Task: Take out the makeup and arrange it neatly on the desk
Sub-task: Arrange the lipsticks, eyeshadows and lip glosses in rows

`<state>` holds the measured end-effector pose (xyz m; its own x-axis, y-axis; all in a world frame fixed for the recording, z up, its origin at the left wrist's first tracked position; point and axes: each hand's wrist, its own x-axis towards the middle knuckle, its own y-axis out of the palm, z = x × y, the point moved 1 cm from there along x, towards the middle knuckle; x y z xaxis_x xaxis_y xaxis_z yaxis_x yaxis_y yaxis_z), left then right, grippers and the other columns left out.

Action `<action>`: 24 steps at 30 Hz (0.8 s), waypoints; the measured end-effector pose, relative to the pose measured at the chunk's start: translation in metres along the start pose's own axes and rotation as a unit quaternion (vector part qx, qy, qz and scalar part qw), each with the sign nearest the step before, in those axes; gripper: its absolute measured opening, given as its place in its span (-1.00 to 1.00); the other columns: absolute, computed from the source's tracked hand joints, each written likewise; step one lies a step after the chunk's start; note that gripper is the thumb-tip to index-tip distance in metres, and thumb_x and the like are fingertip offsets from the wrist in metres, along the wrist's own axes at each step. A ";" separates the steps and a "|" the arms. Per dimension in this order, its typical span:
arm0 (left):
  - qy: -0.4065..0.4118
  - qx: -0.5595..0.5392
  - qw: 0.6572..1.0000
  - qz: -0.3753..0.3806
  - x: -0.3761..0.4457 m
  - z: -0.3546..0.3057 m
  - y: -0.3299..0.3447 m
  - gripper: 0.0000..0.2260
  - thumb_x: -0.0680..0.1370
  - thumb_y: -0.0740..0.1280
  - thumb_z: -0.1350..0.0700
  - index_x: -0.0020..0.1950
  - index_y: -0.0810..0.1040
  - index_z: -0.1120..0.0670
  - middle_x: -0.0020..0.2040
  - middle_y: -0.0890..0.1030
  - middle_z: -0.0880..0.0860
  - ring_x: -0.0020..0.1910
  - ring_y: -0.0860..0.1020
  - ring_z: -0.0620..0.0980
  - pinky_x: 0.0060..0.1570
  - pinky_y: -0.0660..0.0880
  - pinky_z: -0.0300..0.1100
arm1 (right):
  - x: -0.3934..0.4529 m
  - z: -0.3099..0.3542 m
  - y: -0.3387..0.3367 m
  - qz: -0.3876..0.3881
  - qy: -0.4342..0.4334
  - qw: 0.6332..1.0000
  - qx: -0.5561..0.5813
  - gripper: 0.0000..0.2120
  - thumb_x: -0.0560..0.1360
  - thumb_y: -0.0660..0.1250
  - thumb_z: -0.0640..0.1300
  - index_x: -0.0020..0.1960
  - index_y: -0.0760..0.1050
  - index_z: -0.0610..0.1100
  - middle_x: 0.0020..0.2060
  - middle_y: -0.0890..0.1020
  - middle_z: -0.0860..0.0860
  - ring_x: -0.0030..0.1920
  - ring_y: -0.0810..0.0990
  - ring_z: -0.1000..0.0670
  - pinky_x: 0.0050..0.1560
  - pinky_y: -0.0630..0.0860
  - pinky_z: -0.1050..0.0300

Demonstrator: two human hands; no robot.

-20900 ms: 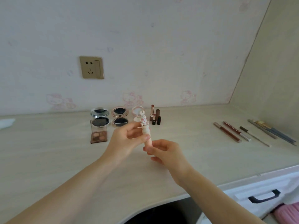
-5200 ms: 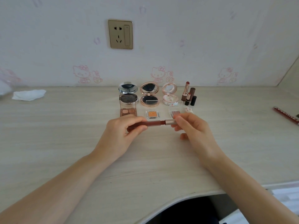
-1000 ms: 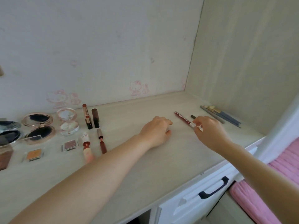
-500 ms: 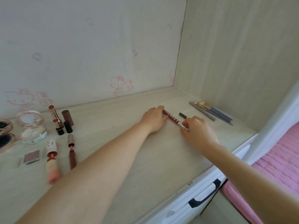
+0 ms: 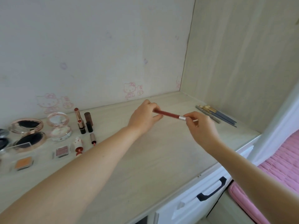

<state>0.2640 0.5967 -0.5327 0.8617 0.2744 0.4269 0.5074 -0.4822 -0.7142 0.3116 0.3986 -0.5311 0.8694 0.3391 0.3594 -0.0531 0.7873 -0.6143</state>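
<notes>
A dark red lip pencil [image 5: 168,114] with a silver band hangs level above the desk [image 5: 145,159]. My left hand [image 5: 144,118] pinches its left end and my right hand [image 5: 200,126] pinches the silver end. At the left of the desk stand open round compacts [image 5: 29,133], a pale pink compact [image 5: 59,125], upright lipsticks [image 5: 79,118], a bunny-topped tube [image 5: 77,145], a small brown lip tube [image 5: 92,138] and small eyeshadow pans [image 5: 62,151]. Thin brushes and pencils [image 5: 216,114] lie by the right wall.
A wall with pink cat prints rises behind the desk, and a wood-grain panel closes the right side. Below the desk's front edge is a white drawer with a black handle [image 5: 212,189]. A pink bed cover [image 5: 278,167] lies at the lower right.
Both hands have lifted the red lip pencil off the desk; half a second ago it lay on the surface under my fingers. The view has swung back left, showing more compacts.
</notes>
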 end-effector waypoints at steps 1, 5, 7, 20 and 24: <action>0.005 0.000 1.000 0.002 -0.007 0.000 -0.012 -0.86 0.48 0.43 -0.02 -0.03 0.60 0.00 -0.05 0.48 -0.04 -0.17 0.52 -0.05 -0.06 0.49 -0.09 | -0.003 0.010 -0.002 -0.006 0.012 0.998 0.054 -0.85 0.58 0.22 -0.14 0.06 0.56 -0.06 -0.18 0.59 0.01 -0.29 0.55 -0.04 -0.38 0.48 0.11; 0.007 -0.017 1.000 0.012 -0.042 -0.001 -0.055 -0.90 0.45 0.46 0.01 -0.10 0.63 0.00 -0.16 0.58 -0.10 -0.19 0.54 -0.11 -0.12 0.45 -0.21 | -0.020 0.049 0.000 -0.018 0.047 0.974 0.221 -0.91 0.58 0.23 -0.17 0.00 0.51 -0.07 -0.16 0.60 -0.04 -0.23 0.57 0.03 -0.25 0.55 0.11; 0.006 -0.044 0.999 -0.002 -0.063 -0.002 -0.074 -0.92 0.46 0.46 0.05 -0.08 0.64 -0.03 -0.20 0.62 -0.13 -0.18 0.56 -0.14 -0.10 0.46 -0.26 | -0.029 0.066 0.005 -0.011 0.050 0.963 0.266 -0.91 0.58 0.24 -0.17 -0.01 0.52 -0.10 -0.22 0.60 -0.03 -0.27 0.55 0.06 -0.25 0.52 0.16; -0.072 -0.134 0.988 -0.007 -0.189 0.018 -0.186 -0.83 0.53 0.36 0.01 -0.16 0.64 0.07 -0.43 0.56 -0.05 -0.46 0.47 -0.17 -0.32 0.34 -0.22 | -0.106 0.159 0.064 0.164 0.086 0.898 0.400 -0.80 0.54 0.33 -0.04 -0.20 0.55 -0.13 -0.34 0.58 -0.02 -0.30 0.53 0.05 -0.24 0.48 0.15; -0.112 -0.132 0.985 0.007 -0.222 0.039 -0.212 -0.72 0.57 0.27 -0.06 -0.18 0.66 0.06 -0.40 0.56 0.05 -0.33 0.50 0.12 -0.19 0.45 0.00 | -0.130 0.181 0.091 0.232 0.081 0.867 0.434 -0.93 0.51 0.37 -0.15 -0.12 0.59 -0.14 -0.29 0.58 -0.03 -0.25 0.55 0.02 -0.22 0.50 0.15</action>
<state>-0.0342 0.6705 -0.4972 0.8638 0.4294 0.2637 0.5012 -0.6787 -0.5368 0.1049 0.5198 -0.5063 0.7088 0.7020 0.0692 -0.7045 0.6995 0.1196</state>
